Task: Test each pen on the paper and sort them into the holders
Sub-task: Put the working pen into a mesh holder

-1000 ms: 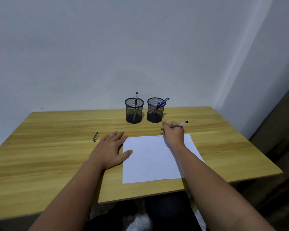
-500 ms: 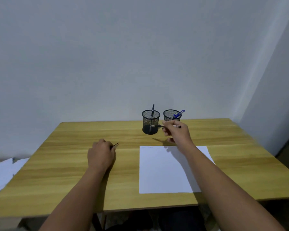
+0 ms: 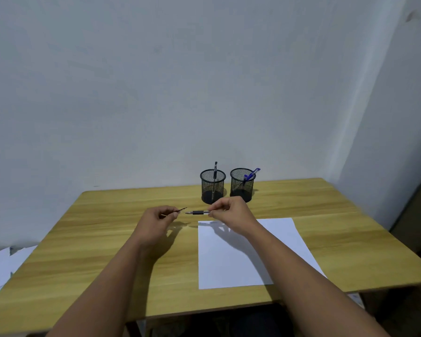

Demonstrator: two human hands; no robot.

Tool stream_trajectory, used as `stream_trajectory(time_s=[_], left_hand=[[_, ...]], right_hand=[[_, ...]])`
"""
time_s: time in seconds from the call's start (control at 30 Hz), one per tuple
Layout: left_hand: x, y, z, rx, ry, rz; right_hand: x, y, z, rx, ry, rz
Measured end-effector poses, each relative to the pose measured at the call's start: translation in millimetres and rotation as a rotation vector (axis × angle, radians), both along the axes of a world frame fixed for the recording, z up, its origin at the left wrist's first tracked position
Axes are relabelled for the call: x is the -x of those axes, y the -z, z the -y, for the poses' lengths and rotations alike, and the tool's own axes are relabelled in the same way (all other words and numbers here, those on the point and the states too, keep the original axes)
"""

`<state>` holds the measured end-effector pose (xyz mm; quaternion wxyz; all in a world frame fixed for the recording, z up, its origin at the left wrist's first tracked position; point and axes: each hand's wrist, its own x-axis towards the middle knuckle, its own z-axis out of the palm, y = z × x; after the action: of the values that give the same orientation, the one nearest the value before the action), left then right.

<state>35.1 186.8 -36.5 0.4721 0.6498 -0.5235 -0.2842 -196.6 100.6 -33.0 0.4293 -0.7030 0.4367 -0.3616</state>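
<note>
Two mesh holders [image 3: 212,186] [image 3: 242,184], three pens [image 3: 201,212] [image 3: 214,170] [image 3: 251,174], one paper sheet [image 3: 238,261], possibly one pen cap [image 3: 180,210]

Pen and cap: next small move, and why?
Probably bring the cap in the left hand rightward onto the pen tip. The right hand holds the pen level with its tip toward the cap, a small gap between them, both above the table.

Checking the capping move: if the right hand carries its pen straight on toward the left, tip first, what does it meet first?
Most likely the cap pinched in the left hand; the pen in the right hand points at it, though their depth alignment is unclear.
</note>
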Motion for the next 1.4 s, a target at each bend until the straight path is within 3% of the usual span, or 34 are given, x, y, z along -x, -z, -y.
stream_trajectory(time_s=[0.33, 0.4, 0.5, 0.6, 0.67, 0.73, 0.83, 0.9, 1.0, 1.23, 1.33, 1.4], left_hand=[[11.2, -7.1, 3.3, -0.073, 0.112, 0.02], [14.7, -11.2, 6.2, -0.107, 0.164, -0.071], [23.7, -33.7, 17.8, -0.005, 0.152, -0.379], [28.6, -65.3, 39.5, 0.079, 0.158, -0.359], [31.6, -81.1, 52.7, 0.042, 0.233, -0.239], [35.6, -90.5, 67.1, 0.043, 0.255, -0.167], [42.4, -86.9, 92.7, 0.159, 0.105, -0.238], [40.0, -66.9, 112.8, 0.161, -0.028, -0.122], [41.2, -27.9, 132.1, 0.0, -0.039, 0.1], [46.2, 13.0, 162.6, -0.065, -0.029, -0.04], [47.7, 29.3, 171.7, -0.019, 0.006, -0.184], [50.5, 27.3, 170.4, 0.023, 0.01, -0.158]], right_hand=[[7.6, -1.0, -1.8, -0.04, -0.017, 0.003], [7.9, -3.0, -2.1, -0.076, -0.035, 0.042], [2.0, -13.3, -0.3, -0.108, -0.036, 0.204], [3.3, -29.3, 12.9, -0.117, -0.015, 0.307], [12.9, -42.0, 26.6, -0.055, -0.044, 0.199], [20.1, -57.8, 40.9, 0.009, -0.095, -0.034], [14.2, -84.4, 67.5, 0.165, -0.035, -0.274], [4.8, -101.7, 83.8, 0.234, 0.056, -0.266], [-14.2, -111.9, 106.3, 0.25, 0.167, -0.217], [-59.9, -84.4, 135.0, 0.25, 0.128, -0.424], [-69.2, -67.6, 144.0, 0.232, 0.142, -0.458], [-71.2, -62.9, 142.5, 0.213, 0.148, -0.506]])
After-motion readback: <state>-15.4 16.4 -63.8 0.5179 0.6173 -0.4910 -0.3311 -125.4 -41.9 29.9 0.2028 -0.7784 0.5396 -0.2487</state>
